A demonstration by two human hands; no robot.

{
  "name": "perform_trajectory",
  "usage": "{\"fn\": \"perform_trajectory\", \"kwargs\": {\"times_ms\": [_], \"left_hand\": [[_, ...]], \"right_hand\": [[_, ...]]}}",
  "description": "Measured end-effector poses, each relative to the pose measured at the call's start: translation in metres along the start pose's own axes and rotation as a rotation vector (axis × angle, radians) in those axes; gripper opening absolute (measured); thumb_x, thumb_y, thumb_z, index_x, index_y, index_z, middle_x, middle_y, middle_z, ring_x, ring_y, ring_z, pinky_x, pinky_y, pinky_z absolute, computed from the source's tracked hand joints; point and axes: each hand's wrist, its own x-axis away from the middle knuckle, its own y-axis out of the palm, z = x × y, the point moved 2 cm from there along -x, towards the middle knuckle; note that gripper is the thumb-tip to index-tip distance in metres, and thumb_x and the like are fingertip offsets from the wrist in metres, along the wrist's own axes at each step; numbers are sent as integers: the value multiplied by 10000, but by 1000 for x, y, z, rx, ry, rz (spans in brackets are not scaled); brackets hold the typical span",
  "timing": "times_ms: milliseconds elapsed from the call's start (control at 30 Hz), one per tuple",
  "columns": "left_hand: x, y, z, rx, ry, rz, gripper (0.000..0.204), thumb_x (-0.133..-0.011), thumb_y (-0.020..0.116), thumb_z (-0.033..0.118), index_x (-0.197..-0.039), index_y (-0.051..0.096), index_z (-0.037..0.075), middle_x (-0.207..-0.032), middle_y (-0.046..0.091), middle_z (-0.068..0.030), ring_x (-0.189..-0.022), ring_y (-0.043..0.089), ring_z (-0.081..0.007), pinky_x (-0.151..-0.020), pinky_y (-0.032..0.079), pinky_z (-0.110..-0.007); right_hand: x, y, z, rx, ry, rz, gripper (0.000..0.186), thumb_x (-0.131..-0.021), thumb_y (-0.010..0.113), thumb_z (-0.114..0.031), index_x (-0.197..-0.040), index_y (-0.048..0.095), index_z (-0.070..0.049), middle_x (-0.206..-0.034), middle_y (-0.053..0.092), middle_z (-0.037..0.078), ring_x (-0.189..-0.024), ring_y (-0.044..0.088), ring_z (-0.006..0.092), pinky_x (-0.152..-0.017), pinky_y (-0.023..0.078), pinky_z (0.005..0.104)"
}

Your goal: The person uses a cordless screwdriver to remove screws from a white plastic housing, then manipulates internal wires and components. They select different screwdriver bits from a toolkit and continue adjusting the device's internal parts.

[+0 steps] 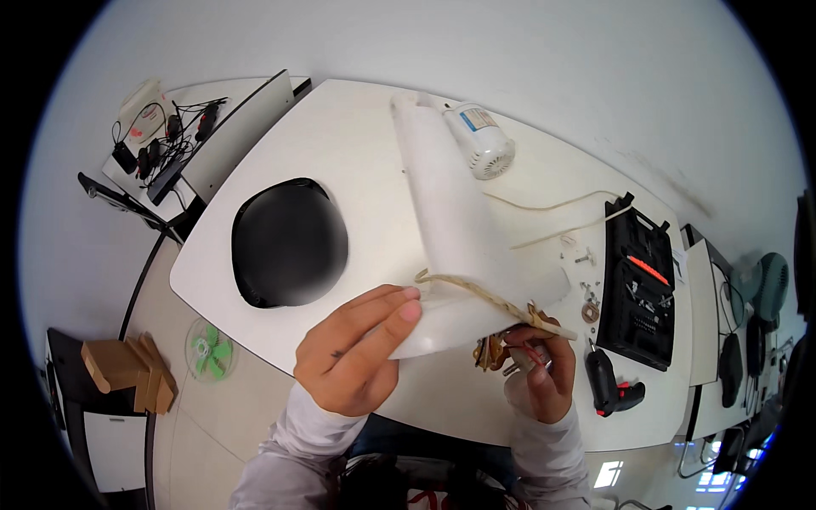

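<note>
A long white plastic stand [455,200] with a wide foot lies tilted across the table in front of me, its narrow end away from me. My left hand [353,353] pinches the near left edge of its foot between thumb and fingers. At the foot's right side, my right hand [548,370] is closed around a small brass-and-silver metal part [490,350] with red wires, partly hidden by the fingers. A twisted tan cord [476,291] runs over the foot, from near my left fingertips to my right hand.
Beyond the stand lies a white motor housing [480,140] with a vented end. A round-cornered black object [289,242] sits at left. Loose screws and small parts [588,293], an open black tool case [637,289] and a cordless screwdriver [605,382] are at right.
</note>
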Motion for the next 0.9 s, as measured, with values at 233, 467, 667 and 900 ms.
{"fn": "perform_trajectory", "kwargs": {"times_ms": [233,467,667,900], "left_hand": [[-1,5,-3,-41,16,42,582,-487,449,-184,-1017,631,-30,-891,635,-190,-765,648,-288,-658,534,-277],[6,5,-1,-10,-47,97,524,-546,449,-203,-996,634,-10,-901,641,-194,-763,652,-270,-657,524,-267],[8,6,1,-20,-33,107,512,-573,462,-204,-1016,612,5,-895,642,-192,-755,655,-265,-671,522,-269],[9,10,7,-28,-21,103,513,-571,470,-197,-1013,627,11,-887,649,-200,-756,655,-285,-684,498,-260]], "right_hand": [[-5,-2,-16,94,-83,-61,355,-830,546,-228,-1070,551,34,-1153,545,215,-935,579,234,-754,476,298],[-7,4,-17,398,14,-213,386,-806,571,-26,-1177,483,35,-1146,544,169,-887,610,219,-706,501,287],[-3,6,-26,647,-105,51,366,-762,638,-32,-1093,491,17,-1138,541,169,-881,618,258,-676,518,289],[0,12,-37,694,-259,239,341,-716,656,12,-1043,559,-10,-1011,583,148,-808,587,244,-639,486,280]]}}
